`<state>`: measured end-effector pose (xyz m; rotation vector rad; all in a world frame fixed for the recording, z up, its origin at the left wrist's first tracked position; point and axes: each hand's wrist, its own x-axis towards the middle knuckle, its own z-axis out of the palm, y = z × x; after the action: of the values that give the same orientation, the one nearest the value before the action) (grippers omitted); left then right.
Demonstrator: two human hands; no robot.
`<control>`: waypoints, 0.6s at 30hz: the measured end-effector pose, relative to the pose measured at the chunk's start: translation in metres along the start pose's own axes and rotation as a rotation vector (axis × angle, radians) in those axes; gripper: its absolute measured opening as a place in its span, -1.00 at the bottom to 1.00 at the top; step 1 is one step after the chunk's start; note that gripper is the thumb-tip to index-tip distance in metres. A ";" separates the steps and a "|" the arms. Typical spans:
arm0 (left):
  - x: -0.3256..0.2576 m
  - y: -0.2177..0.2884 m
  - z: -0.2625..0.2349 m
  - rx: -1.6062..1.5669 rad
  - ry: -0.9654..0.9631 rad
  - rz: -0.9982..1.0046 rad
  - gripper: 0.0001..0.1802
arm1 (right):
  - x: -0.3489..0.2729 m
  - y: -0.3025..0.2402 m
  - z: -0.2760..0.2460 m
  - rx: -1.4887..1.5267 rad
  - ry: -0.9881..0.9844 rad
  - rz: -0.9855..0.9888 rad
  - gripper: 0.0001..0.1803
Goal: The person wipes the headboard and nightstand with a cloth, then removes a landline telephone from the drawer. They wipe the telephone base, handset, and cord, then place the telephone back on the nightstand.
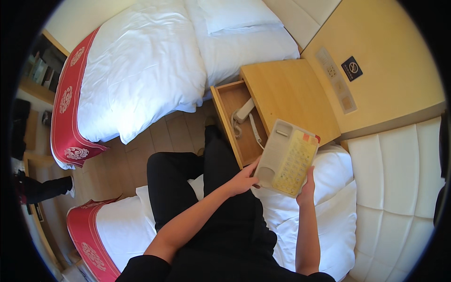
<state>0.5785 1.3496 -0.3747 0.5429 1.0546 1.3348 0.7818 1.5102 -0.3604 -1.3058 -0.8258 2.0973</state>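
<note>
Between my hands is a beige telephone base (293, 162) with a yellowed keypad panel, tilted face up above the bed's edge. My left hand (245, 178) grips its lower left corner. On the opposite side, my right hand (307, 185) holds its lower right edge, the fingers partly hidden beneath. The phone's handset (244, 111) lies off its cradle inside the pulled-out drawer (244, 149) of the wooden nightstand (286, 89). A coiled cord (256, 130) runs from the drawer toward the phone base.
One white bed (141, 70) with a red runner (66, 98) stands beyond the nightstand. I sit on another bed (120, 228). A padded headboard (394, 174) is at the right, and a switch panel (336, 80) is on the wall. Another person's leg (50, 189) shows at the far left.
</note>
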 end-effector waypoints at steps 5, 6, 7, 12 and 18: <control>0.043 -0.007 -0.038 0.539 0.034 0.244 -0.58 | -0.003 -0.001 -0.022 0.091 -0.044 -0.003 -0.32; 0.057 0.002 -0.038 0.692 0.261 0.277 -0.69 | -0.005 0.001 -0.028 0.105 -0.033 -0.009 -0.33; 0.077 0.004 -0.052 0.862 0.449 0.376 -0.75 | -0.004 0.004 -0.029 0.115 -0.039 -0.007 -0.34; 0.165 -0.007 -0.099 1.271 0.769 0.230 -0.50 | -0.018 0.006 -0.038 0.077 0.003 0.010 -0.34; 0.222 -0.002 -0.114 1.227 0.669 -0.048 -0.41 | -0.056 0.003 -0.045 0.045 0.008 0.019 -0.35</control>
<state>0.4593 1.5322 -0.4960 0.9576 2.4348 0.6786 0.8448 1.4788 -0.3452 -1.3021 -0.7614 2.1114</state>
